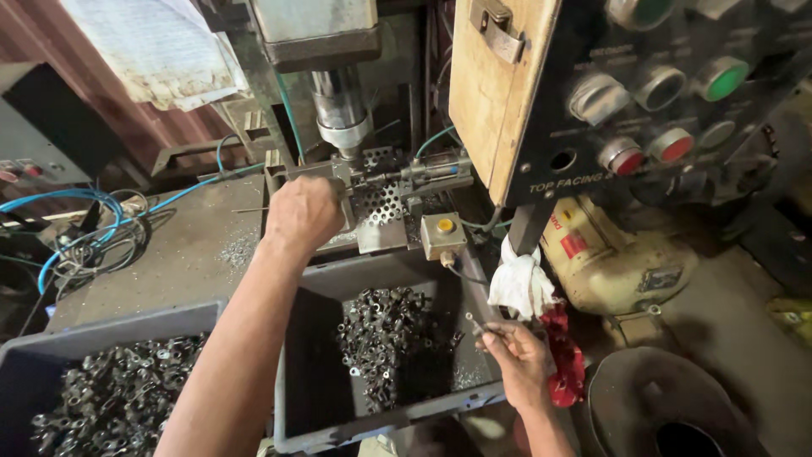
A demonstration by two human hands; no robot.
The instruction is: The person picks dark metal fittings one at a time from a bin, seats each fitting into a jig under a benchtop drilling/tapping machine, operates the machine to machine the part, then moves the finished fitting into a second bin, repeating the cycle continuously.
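My left hand (303,211) is stretched forward with its fingers closed at the fixture (381,199) of a drilling machine, just under the spindle (342,118); what it grips is hidden by the knuckles. My right hand (518,354) hovers over the right edge of a dark grey bin (309,355) and pinches a thin metal pin (475,324) between thumb and fingers. Inside that bin lies a heap of small metal parts (385,338).
A second grey bin (110,326) full of similar parts stands at lower left. Blue hoses and cables (80,224) lie on the metal table. A control panel with round buttons (668,93) hangs at upper right. White and red rags (529,292) and a yellowish motor (622,258) sit to the right.
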